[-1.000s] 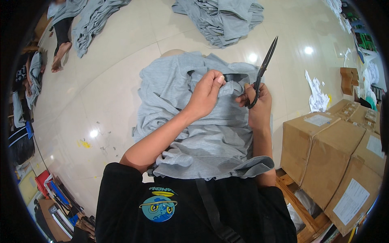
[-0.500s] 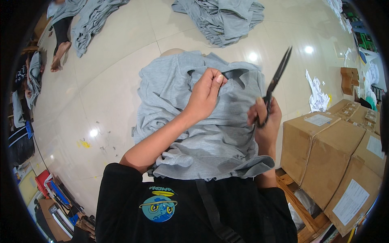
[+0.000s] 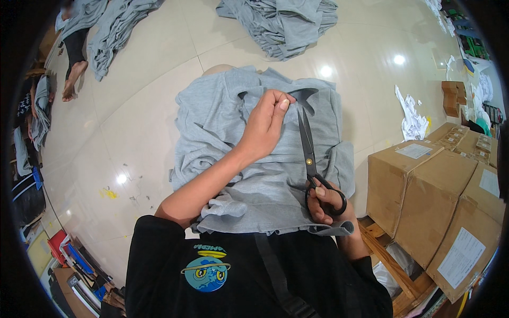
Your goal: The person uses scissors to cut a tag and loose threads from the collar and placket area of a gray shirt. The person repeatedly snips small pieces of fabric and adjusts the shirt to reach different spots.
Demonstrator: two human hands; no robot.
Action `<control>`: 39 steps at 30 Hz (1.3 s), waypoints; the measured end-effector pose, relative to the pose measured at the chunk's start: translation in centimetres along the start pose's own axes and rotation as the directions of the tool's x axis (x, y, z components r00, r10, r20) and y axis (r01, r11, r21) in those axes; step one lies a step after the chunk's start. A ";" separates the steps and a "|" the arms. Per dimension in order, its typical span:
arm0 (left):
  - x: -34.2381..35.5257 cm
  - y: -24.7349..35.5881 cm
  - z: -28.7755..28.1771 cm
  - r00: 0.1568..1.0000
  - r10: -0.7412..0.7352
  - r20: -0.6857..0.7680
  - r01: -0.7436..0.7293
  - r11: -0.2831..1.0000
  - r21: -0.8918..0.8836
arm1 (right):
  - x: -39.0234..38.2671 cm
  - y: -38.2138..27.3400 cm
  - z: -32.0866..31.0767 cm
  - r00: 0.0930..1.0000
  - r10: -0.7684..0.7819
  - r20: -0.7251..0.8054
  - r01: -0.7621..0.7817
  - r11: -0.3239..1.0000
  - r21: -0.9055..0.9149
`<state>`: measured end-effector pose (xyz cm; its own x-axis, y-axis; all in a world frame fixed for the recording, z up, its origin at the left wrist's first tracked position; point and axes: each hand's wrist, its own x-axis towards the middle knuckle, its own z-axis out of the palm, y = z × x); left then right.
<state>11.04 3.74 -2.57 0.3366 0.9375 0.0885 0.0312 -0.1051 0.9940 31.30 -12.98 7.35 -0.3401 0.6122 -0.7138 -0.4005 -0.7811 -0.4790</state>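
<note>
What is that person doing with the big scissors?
A person has a grey shirt spread over their lap. The left hand pinches the cloth near the collar. The right hand holds black scissors, blades closed and pointing at that spot. More grey clothes lie piled on the floor, and cardboard boxes stand at the right.

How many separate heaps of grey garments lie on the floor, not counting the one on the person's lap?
2: one heap at top centre, beyond the lap garment, and one at top left beside a seated person's leg. More may lie outside the view.
</note>
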 end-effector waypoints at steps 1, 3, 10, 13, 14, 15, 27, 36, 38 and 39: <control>0.0 0.0 0.0 1.000 0.001 -0.002 -0.001 1.000 0.002 | 0.2 0.0 -0.1 1.000 0.011 0.006 -0.011 1.000 -0.010; -0.1 0.0 -0.1 1.000 0.004 -0.005 -0.004 1.000 0.006 | 0.4 -0.1 -0.1 0.999 0.023 0.022 -0.023 1.000 -0.019; -0.2 0.4 -0.1 0.998 -0.052 0.024 0.053 0.999 -0.009 | 0.6 0.0 -0.2 0.999 0.033 0.038 -0.033 0.999 0.009; -0.4 0.2 0.0 0.999 -0.037 0.030 0.037 0.999 -0.011 | 0.8 -0.1 -0.1 0.999 0.041 0.026 -0.042 0.999 0.033; -0.5 0.2 0.0 0.998 -0.045 0.038 0.045 0.999 -0.008 | 0.9 -0.1 -0.1 0.999 0.043 0.026 -0.045 0.998 0.044; -0.5 0.2 -0.1 0.998 -0.052 0.046 0.052 0.999 -0.004 | 0.9 -0.1 -0.1 0.999 0.045 0.023 -0.046 0.998 0.039; -0.7 -0.4 0.3 0.998 0.049 0.034 -0.051 0.997 0.056 | 1.1 -0.3 0.5 0.997 0.058 -0.057 -0.062 0.996 -0.070; -0.9 0.2 0.3 0.999 0.034 0.039 -0.035 0.999 0.030 | 1.2 -0.1 0.2 0.997 0.073 0.013 -0.073 0.997 0.023; -0.9 0.1 0.4 0.999 0.039 0.033 -0.041 0.998 0.039 | 1.4 0.0 -0.1 0.997 0.056 0.045 -0.056 0.998 -0.004; -0.9 0.0 0.5 0.999 0.042 0.030 -0.043 0.998 0.044 | 1.4 0.0 0.0 0.998 0.061 0.027 -0.061 0.998 -0.012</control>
<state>11.16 2.69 -2.64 0.3655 0.9219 0.1283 0.0578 -0.1600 0.9854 30.84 -12.09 6.37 -0.3869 0.5663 -0.7278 -0.3685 -0.8184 -0.4409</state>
